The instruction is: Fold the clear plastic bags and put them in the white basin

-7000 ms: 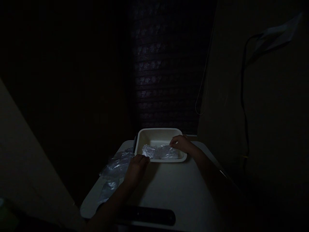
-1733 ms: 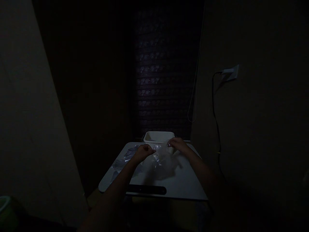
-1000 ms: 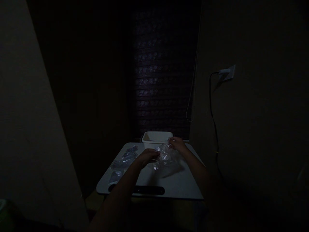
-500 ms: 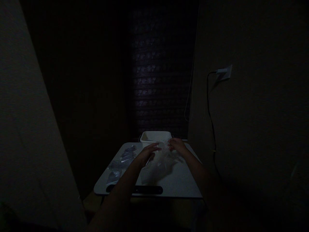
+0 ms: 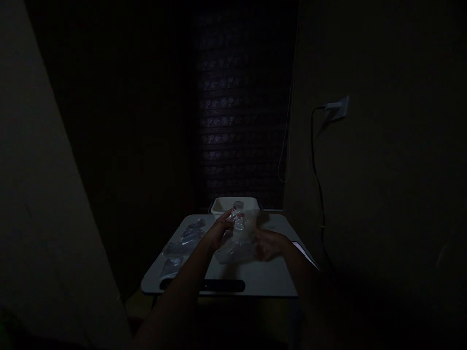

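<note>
Holds a clear bag [image 5: 237, 238] up over the table [image 5: 262, 277], between both hands and on the near side of the tub [image 5: 220, 206]. Grips it from its left side with the left hand [image 5: 219, 232]: thumb and fingers closed on crumpled film near the top, fingertips pointing away and to the right. Has the right hand [image 5: 269, 243] by the bag's right edge, a little lower and nearer to the body, blurred throughout. Cannot tell there between fingers apart and fingers together, nor between touching the film and hanging just clear of it. From the left fingertips, has the bulk of the bag to the right and back toward the body, with a narrow top end standing out against the tub. Seems to run lengthwise from tub side to body side, slanting a little left at the near end; limp and creased, so hard to fix as a true axis. Has the left hand nearer to the top end, the right nearer to the loose right edge. Has loose plastic [image 5: 193, 236] lying on the left of the table, well apart from the right hand. Also has a dark strip [image 5: 224, 285] along the near edge and, at the right, a flat pale thing [image 5: 302, 250], too dim to identify.
</note>
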Demonstrator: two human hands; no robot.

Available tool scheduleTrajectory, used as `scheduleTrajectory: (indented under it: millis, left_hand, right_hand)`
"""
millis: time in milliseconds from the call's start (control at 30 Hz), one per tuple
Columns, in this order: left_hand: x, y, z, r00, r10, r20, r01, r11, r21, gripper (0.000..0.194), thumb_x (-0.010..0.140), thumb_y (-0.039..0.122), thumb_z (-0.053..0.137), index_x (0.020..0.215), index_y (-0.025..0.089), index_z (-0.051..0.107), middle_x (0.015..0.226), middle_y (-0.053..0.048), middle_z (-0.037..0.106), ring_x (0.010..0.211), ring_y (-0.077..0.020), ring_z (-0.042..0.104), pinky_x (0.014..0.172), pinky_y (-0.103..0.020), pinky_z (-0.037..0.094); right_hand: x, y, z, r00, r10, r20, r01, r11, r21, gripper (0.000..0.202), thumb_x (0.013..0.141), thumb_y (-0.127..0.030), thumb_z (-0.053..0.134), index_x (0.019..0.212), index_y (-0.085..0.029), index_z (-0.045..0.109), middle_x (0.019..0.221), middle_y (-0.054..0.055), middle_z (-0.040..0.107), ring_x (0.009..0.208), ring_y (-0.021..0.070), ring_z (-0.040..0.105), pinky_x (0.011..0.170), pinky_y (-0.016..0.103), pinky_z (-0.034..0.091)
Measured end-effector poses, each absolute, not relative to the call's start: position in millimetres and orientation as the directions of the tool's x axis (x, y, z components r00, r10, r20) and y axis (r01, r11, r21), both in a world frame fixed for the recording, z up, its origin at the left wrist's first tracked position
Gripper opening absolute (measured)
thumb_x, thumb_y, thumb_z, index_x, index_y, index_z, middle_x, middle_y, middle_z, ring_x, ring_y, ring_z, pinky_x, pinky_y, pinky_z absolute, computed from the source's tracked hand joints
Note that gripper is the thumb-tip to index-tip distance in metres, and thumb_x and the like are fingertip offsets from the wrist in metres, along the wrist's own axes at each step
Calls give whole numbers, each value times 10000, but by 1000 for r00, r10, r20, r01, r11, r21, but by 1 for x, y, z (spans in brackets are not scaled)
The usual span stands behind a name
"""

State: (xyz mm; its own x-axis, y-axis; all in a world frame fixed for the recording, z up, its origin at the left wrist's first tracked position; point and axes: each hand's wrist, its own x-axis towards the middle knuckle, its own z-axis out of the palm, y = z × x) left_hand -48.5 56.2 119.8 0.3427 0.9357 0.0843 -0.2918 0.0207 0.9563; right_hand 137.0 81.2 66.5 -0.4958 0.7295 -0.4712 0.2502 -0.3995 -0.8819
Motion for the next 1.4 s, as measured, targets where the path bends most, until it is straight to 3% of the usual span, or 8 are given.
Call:
scheduleTrajectory:
  millis: [100, 200, 333, 567, 800, 1000, 1167, 1400]
  left_hand:
    - [-50, 59, 119, 300, 950, 84, -307, 12, 952, 576, 581, 35, 446, 1103, 251, 331, 870, -18, 542, 473, -30, 467, 398, -123, 345]
    - [-52, 62, 117, 289, 952, 106, -322, -7, 947, 554, 582, 24, 425, 1083, 250, 354, 890, -15, 535, 437, -17, 448, 399, -128, 349]
    - [-56, 64, 114, 200, 977, 77, -302, -13, 953, 506, 607, 29, 402, 1070, 228, 361, 920, -28, 525, 391, -4, 425, 388, -139, 347]
    - [-66, 70, 97, -2, 1000, 6, -156, -7, 988, 550, 637, 49, 417, 1129, 210, 233, 891, -63, 523, 486, -88, 537, 459, -213, 404]
    - [-64, 68, 87, 165, 986, -26, 27, 22, 999, 239, 643, 94, 418, 870, 121, 488, 918, -90, 509, 590, -133, 559, 483, -217, 412]
    - [-52, 67, 94, 185, 983, 12, -41, -5, 999, 412, 596, 5, 346, 971, 158, 422, 1045, -85, 442, 683, -146, 554, 483, -199, 421]
    - [-50, 69, 94, 135, 990, 52, -105, -38, 994, 514, 589, 7, 352, 1066, 198, 329, 1194, -76, 263, 716, -152, 547, 481, -215, 436]
    - [-49, 69, 91, 111, 993, 34, -43, -30, 999, 596, 565, -15, 374, 1104, 223, 287, 1211, -86, 234, 691, -139, 548, 443, -176, 403]
  right_hand:
    - [132, 78, 68, -596, 605, -528, 194, -530, -826, 591, 597, -645, 211, 832, -140, 408, 683, 90, 554, 622, 199, 540, 522, 345, 376]
    - [124, 79, 74, -667, 668, -331, -88, -511, -855, 422, 673, -519, 299, 803, -141, 434, 633, 43, 550, 596, 157, 532, 559, 321, 381]
    - [114, 84, 79, -476, 870, -129, -426, -357, -832, 86, 689, -205, 421, 759, -161, 440, 586, -4, 543, 515, 97, 511, 508, 233, 380]
    - [112, 91, 75, -244, 968, -61, -614, -203, -763, 231, 617, 11, 404, 760, -170, 417, 552, -13, 535, 552, 90, 535, 549, 217, 422]
    - [118, 99, 68, -203, 975, -92, -600, -198, -775, 222, 618, 28, 372, 715, -169, 408, 574, -2, 546, 617, 89, 545, 596, 203, 434]
    - [118, 100, 58, -301, 926, -228, -457, -350, -818, 204, 599, 48, 349, 630, -127, 448, 499, 3, 530, 488, 76, 524, 530, 171, 420]
    - [118, 91, 54, -475, 827, -300, -329, -483, -812, 154, 703, -198, 363, 688, -112, 490, 548, 47, 553, 528, 128, 535, 532, 250, 425]
    - [117, 96, 60, -386, 892, -233, -320, -367, -874, 138, 700, -220, 387, 756, -137, 483, 629, 32, 563, 559, 106, 530, 545, 225, 409]
